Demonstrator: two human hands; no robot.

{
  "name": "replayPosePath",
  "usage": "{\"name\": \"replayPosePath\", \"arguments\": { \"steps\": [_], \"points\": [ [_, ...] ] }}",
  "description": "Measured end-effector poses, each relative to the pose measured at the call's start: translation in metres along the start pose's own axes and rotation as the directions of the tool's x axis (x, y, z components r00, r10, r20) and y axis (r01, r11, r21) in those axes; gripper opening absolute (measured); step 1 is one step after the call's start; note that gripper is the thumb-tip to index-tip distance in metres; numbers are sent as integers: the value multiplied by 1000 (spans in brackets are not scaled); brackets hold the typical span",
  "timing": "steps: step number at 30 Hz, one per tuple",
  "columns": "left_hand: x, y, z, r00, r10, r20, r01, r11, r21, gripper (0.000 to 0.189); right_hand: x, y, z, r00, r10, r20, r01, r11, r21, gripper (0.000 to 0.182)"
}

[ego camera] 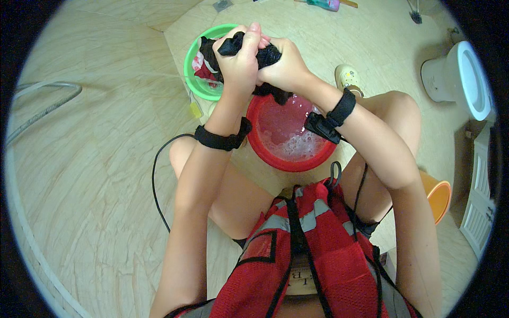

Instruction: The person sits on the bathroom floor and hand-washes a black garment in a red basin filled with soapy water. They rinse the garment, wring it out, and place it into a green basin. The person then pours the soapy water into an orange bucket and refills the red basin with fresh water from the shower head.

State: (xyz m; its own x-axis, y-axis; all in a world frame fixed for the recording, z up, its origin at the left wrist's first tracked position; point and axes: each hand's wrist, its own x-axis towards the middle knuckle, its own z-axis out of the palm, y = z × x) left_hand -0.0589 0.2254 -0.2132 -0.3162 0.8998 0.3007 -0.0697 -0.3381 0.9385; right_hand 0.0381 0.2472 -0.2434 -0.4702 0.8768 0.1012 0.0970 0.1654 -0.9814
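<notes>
My left hand (240,65) and my right hand (286,61) are both closed around a bunched black cloth (269,55). Part of the cloth hangs below my fists, over the far rim of a red basin (258,147). Soapy water (290,135) with white foam and bubbles lies in that basin. Behind my left hand stands a green basin (191,85), partly hidden by the hand. Dark, red and white garments (204,71) lie in it. Black straps with devices sit around both my forearms.
A white toilet (461,83) stands to the right, with a slatted white door (479,190) nearer me. An orange bucket (437,198) is beside my right leg. A metal hose (47,87) runs along the left wall. Bottles (324,4) lie at the far edge.
</notes>
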Motion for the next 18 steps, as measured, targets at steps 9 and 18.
{"name": "replayPosePath", "arguments": {
  "steps": [9,18],
  "points": [
    [1,-4,-20,972,33,232,-51,996,71,77,-1,-22,-13,971,232,57,-239,922,306,15],
    [-13,7,-29,861,-275,427,177,951,255,74,-3,-71,-42,986,88,145,-163,723,671,20]
  ]
}}
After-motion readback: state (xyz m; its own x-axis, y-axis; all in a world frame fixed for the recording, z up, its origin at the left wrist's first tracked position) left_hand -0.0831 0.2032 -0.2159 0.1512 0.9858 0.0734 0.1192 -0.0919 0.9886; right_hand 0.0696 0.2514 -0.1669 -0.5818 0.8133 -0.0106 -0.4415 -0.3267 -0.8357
